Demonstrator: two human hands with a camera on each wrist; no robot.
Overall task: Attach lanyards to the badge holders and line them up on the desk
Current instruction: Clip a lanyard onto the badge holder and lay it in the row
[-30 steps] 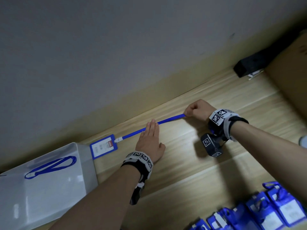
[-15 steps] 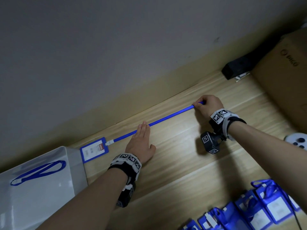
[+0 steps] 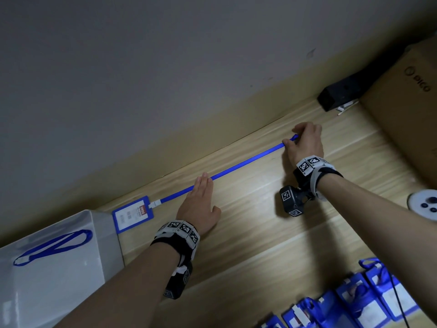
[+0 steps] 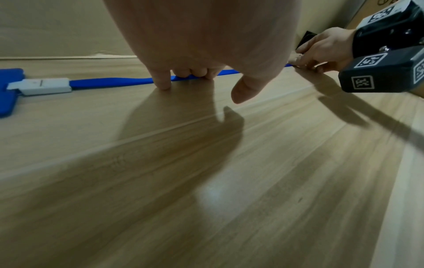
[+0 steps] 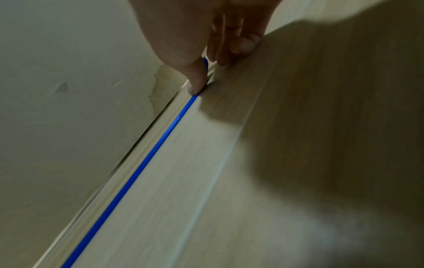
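A blue badge holder [image 3: 133, 214] lies flat near the desk's back edge, joined by a white clip [image 3: 155, 204] to a blue lanyard [image 3: 246, 162] stretched straight along the wall. My left hand [image 3: 201, 197] lies flat with straight fingers pressing the lanyard [image 4: 110, 84] onto the wood. My right hand [image 3: 305, 143] pinches the lanyard's far end [image 5: 146, 159] between thumb and fingers, low over the desk. Several more blue badge holders [image 3: 369, 301] with lanyards are heaped at the front right.
A grey-white box [image 3: 54, 268] with a loose blue lanyard [image 3: 53, 247] on top stands at the left. A cardboard box [image 3: 406, 110] and a black block [image 3: 343, 93] fill the back right. A white controller [image 3: 425, 204] lies at the right edge.
My right hand has drawn the lanyard's end further right along the wall, so the strap now lies longer and straighter. The left hand stays pressed on it.
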